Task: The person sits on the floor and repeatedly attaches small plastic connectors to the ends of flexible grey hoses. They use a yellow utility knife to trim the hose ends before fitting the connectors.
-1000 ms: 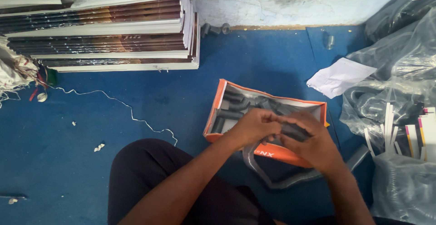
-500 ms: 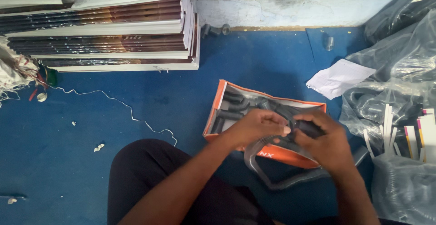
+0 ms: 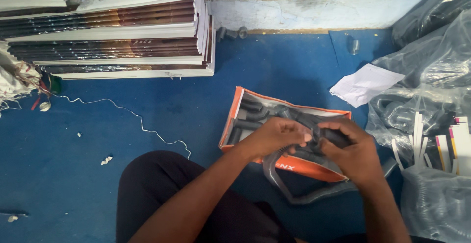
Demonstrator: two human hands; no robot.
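My left hand (image 3: 272, 137) and my right hand (image 3: 351, 152) meet over an open orange cardboard box (image 3: 235, 120) on the blue floor. The right hand grips a dark grey hose fitting (image 3: 329, 136); the left hand's fingers pinch at its end. A grey corrugated hose (image 3: 299, 194) loops down from the hands and rests on the floor in front of the box. Several dark grey tube fittings (image 3: 250, 113) lie inside the box.
A tall stack of flat printed cartons (image 3: 108, 32) stands at the back left. Clear plastic bags of grey hoses (image 3: 427, 100) fill the right side, with a white paper sheet (image 3: 363, 83) beside them. A white string (image 3: 127, 115) trails across the floor. My dark-trousered knee (image 3: 167, 194) is below.
Both hands have lifted slightly and drawn together over the box; the right hand has turned the fitting up toward the left hand's fingers.
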